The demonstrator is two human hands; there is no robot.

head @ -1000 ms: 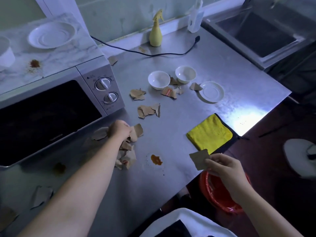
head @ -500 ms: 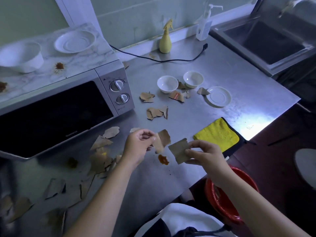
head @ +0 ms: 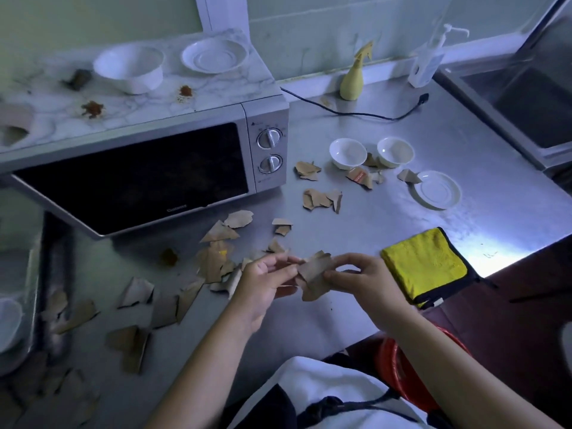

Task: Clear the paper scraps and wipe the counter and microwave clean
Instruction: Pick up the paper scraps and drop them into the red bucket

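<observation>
Brown paper scraps (head: 216, 261) lie scattered over the steel counter (head: 464, 156), thickest in front of the microwave (head: 148, 178). Above the counter's front edge my left hand (head: 263, 283) and my right hand (head: 362, 280) meet, both pinching a small bunch of brown scraps (head: 312, 274) between them. A folded yellow cloth (head: 427, 264) lies just right of my right hand. Brown stains mark the microwave's marble-patterned top (head: 93, 108) and the counter near the microwave (head: 168, 257).
Two small white bowls (head: 348, 153) and a saucer (head: 438, 190) stand among scraps at mid-counter. A yellow spray bottle (head: 353, 78), a pump bottle (head: 428, 60) and a black cord (head: 356, 113) sit by the wall. A red bucket (head: 402, 376) stands below the counter edge. A sink (head: 532, 97) is far right.
My left hand lifted scraps from the pile by the microwave and brought them to my right hand's scrap; both hands now hold the pieces together. The camera tilted up and left.
</observation>
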